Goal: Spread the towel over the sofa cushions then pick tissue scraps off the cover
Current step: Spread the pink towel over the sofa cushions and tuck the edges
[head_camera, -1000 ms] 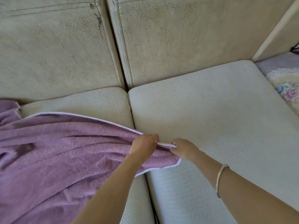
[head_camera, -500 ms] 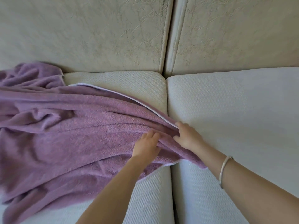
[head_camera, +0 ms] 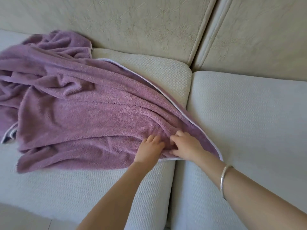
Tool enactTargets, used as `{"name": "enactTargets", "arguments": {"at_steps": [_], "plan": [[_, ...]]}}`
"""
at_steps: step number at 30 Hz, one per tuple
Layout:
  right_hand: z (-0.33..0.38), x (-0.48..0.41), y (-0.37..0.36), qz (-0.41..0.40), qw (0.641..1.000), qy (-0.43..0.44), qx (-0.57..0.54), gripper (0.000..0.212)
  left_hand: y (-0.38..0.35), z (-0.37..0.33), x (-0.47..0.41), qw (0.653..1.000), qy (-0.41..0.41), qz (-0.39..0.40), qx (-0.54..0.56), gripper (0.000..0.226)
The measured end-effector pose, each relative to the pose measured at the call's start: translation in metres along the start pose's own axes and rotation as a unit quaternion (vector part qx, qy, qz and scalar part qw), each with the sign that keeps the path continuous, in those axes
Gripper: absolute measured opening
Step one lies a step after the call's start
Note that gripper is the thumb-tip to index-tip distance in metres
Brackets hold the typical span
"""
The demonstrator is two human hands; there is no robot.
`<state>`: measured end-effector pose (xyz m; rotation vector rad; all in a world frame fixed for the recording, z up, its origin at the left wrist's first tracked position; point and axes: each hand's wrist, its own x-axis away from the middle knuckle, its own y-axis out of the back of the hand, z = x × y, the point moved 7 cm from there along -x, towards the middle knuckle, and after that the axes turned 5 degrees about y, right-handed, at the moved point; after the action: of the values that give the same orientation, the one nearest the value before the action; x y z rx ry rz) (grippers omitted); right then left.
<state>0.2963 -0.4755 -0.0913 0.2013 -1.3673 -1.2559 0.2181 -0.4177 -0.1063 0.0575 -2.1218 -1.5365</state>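
hands, two: left hand (head_camera: pixel 148 151) and right hand (head_camera: pixel 187 147), fingers spread flat on one towel (head_camera: pixel 86 103).

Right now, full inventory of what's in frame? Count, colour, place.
Fluffy purple terry towel with white trim: one, purple, bunched and wrinkled over the left seat cushion, its corner reaching across the gap onto the right one.
Textured cream seat cushions: two, cream, side by side, a gap between them.
Embossed beige back cushions: two, beige, behind the seats.
Tissue scraps: none visible.
Thin silver bangle: one, silver, right wrist.
Left hand: on the towel near its corner.
Right hand: beside it, fingers pressing the towel.
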Motion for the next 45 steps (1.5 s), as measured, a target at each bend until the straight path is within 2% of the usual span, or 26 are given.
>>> {"name": "enactTargets", "arguments": {"at_steps": [2, 4, 6, 10, 14, 19, 24, 31, 36, 45], "plan": [[-0.003, 0.009, -0.013, 0.023, 0.999, 0.004, 0.043, 0.042, 0.000, 0.001, 0.005, 0.997, 0.035, -0.016, 0.059, 0.020], [-0.010, 0.016, -0.021, 0.027, 0.996, -0.001, 0.079, 0.033, 0.000, -0.001, 0.011, 0.991, 0.063, -0.023, 0.116, 0.018], [-0.016, 0.024, -0.025, 0.013, 0.995, -0.008, 0.096, 0.024, -0.001, -0.006, 0.017, 0.986, 0.071, -0.017, 0.149, 0.016], [-0.035, 0.037, -0.025, -0.028, 0.992, -0.038, 0.119, 0.026, 0.001, -0.016, 0.026, 0.975, 0.092, -0.026, 0.199, 0.011], [-0.064, 0.048, -0.020, -0.053, 0.989, -0.069, 0.119, 0.040, 0.007, -0.036, 0.023, 0.966, 0.096, -0.038, 0.235, 0.010], [-0.082, 0.055, -0.024, -0.073, 0.986, -0.082, 0.127, 0.031, 0.000, -0.085, 0.015, 0.952, 0.080, -0.052, 0.290, 0.008], [-0.099, 0.061, -0.022, -0.091, 0.987, -0.058, 0.122, 0.034, -0.007, -0.088, 0.014, 0.957, 0.105, -0.055, 0.265, 0.006], [-0.149, 0.099, -0.005, -0.099, 0.984, -0.097, 0.115, 0.034, 0.007, -0.121, 0.011, 0.962, 0.119, -0.057, 0.238, 0.007], [-0.188, 0.133, 0.001, -0.092, 0.981, -0.121, 0.119, 0.033, 0.011, -0.181, -0.007, 0.959, 0.094, -0.047, 0.263, 0.007], [-0.314, 0.233, -0.017, -0.075, 0.969, -0.203, 0.120, 0.033, -0.024, -0.311, -0.022, 0.964, 0.067, -0.005, 0.257, 0.010]]}}
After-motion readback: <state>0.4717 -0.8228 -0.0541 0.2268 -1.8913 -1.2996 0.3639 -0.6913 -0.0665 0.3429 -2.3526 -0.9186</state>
